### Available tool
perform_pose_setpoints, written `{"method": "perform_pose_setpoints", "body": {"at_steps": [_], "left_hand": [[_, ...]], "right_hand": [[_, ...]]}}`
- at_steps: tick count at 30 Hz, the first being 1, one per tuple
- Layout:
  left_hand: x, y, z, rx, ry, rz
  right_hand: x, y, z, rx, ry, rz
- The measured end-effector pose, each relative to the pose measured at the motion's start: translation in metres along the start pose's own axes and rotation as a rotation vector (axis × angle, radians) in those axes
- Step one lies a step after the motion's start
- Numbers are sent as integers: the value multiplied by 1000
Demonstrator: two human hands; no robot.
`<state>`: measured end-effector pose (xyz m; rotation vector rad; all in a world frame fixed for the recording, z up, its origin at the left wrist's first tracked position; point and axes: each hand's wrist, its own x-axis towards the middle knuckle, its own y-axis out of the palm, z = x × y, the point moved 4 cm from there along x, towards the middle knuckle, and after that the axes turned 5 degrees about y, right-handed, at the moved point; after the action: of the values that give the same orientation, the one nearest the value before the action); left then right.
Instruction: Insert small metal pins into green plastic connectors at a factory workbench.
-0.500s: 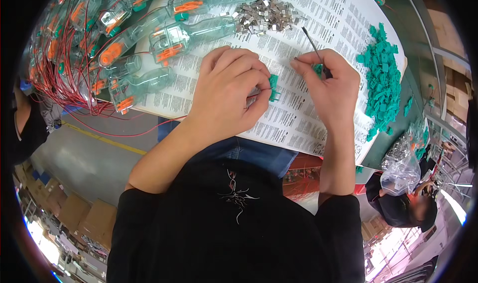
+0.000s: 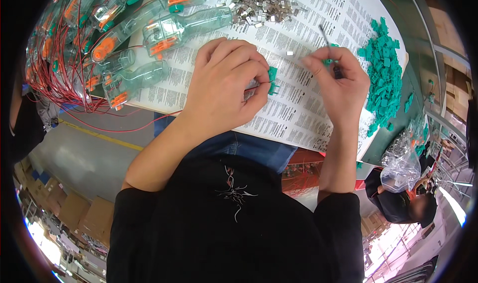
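My left hand [image 2: 226, 81] is closed over the paper, its thumb and fingertips pinching a small green plastic part [image 2: 273, 79]. A thin red wire [image 2: 167, 115] runs into that hand from the left. To the right, my right hand [image 2: 341, 81] is curled round a slim tool like a small screwdriver [image 2: 323, 32], whose grey shaft points up and away. Its thumb and forefinger are blurred. A bit of green shows among the fingers of that hand. Just left of its fingertips, a small shiny metal piece [image 2: 290, 53] appears against the paper.
Clear plastic bottle-shaped housings [image 2: 189, 26] with orange parts and red wires crowd the left. Small metal pieces [image 2: 264, 6] are heaped at the back. Green plastic parts [image 2: 382, 79] form a pile at right, beyond which lies a clear bag [image 2: 401, 171]. Printed paper [image 2: 298, 104] covers the table.
My right hand has moved right with the slim tool, away from the green part. The small metal piece now shows beside its fingertips. My left hand keeps its grip, shifted slightly left in view.
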<state>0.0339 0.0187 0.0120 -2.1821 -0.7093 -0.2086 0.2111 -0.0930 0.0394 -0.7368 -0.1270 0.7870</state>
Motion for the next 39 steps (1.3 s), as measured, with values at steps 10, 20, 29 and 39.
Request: {"method": "perform_pose_setpoints", "body": {"at_steps": [10,20,29,39], "left_hand": [[1,1,-2,23,3,-7],[-1,2,-1,-4,-31,-26],[0,2,0,15,-26,-46],[-1,2,2,7,-30,-16]], "right_hand": [[10,16,16,-234,-461,63],[-20,10,8,185,-40,93],[-35,32,-17,477,66,144],[-39,37,-17,417,26,97]]}}
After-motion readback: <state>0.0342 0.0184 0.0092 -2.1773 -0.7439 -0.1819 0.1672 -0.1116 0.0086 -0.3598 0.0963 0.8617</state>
